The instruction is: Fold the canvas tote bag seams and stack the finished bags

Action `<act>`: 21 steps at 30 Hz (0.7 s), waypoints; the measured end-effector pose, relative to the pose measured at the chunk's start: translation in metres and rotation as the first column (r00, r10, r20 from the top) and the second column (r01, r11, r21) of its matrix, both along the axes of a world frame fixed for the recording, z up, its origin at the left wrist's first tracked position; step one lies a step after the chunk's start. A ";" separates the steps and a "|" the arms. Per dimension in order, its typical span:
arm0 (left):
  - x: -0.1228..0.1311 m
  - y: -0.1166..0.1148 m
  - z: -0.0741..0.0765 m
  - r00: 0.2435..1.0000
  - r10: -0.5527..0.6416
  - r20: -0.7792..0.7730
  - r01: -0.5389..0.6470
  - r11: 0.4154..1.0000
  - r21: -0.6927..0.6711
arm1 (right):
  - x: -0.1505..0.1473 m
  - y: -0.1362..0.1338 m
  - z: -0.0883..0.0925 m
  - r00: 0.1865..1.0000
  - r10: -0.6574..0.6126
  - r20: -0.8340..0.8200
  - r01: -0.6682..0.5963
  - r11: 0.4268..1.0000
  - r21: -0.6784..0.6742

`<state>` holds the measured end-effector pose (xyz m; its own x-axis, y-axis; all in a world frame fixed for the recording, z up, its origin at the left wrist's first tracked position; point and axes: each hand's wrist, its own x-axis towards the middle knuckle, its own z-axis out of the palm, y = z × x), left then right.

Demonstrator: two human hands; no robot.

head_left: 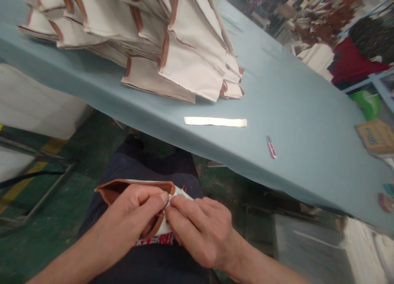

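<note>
Over my lap I hold a white fabric pouch (138, 182) with a brown lining and edge, its mouth gaping toward the left. My left hand (132, 214) pinches the pouch at its brown-edged corner, thumb on top. Right beside it, my right hand (200, 224) grips the white side of the same pouch, fingertips almost touching the left thumb. Red lettering shows on cloth below the hands; what exactly the fingertips pinch is hidden.
Stacked cream fabric pieces with brown edging (193, 66) cover the upper left of the blue-green table (295, 124). A white strip (215, 121) and small pink thread snips (271, 147) lie near its front edge. A cardboard box (375, 137) stands at the right.
</note>
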<state>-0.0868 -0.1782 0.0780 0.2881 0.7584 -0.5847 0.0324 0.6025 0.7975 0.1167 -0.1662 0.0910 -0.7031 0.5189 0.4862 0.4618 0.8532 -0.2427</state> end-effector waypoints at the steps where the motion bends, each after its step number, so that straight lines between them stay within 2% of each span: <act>1: 0.000 0.001 0.001 1.000 0.011 0.002 -0.011 0.999 -0.031 | 0.000 -0.002 0.001 1.000 -0.005 0.027 0.005 1.000 0.022; 6: 0.005 0.005 0.002 0.996 0.092 -0.011 -0.092 0.982 -0.164 | -0.002 -0.016 0.004 0.968 -0.029 0.249 -0.002 0.992 0.125; 11: 0.010 0.013 0.002 0.993 0.118 -0.018 -0.119 0.981 -0.155 | -0.009 -0.025 0.005 0.899 -0.057 0.435 -0.010 0.988 0.152; 14: 0.006 0.020 0.003 0.989 0.144 -0.019 -0.145 0.985 -0.091 | -0.013 -0.022 0.003 0.914 -0.102 0.393 0.061 0.991 0.116; 17: -0.003 0.022 0.003 0.985 0.172 -0.030 -0.172 0.985 0.014 | -0.012 -0.020 -0.003 0.953 -0.120 0.279 0.123 0.992 0.006; 21: -0.014 0.019 0.000 0.986 0.165 -0.036 -0.163 0.986 0.043 | -0.011 -0.021 -0.010 0.976 -0.102 0.193 0.122 0.988 -0.093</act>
<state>-0.1005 -0.1594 0.0783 0.1354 0.8162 -0.5617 -0.0324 0.5702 0.8208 0.1058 -0.1872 0.0810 -0.7109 0.6402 0.2912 0.5987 0.7681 -0.2272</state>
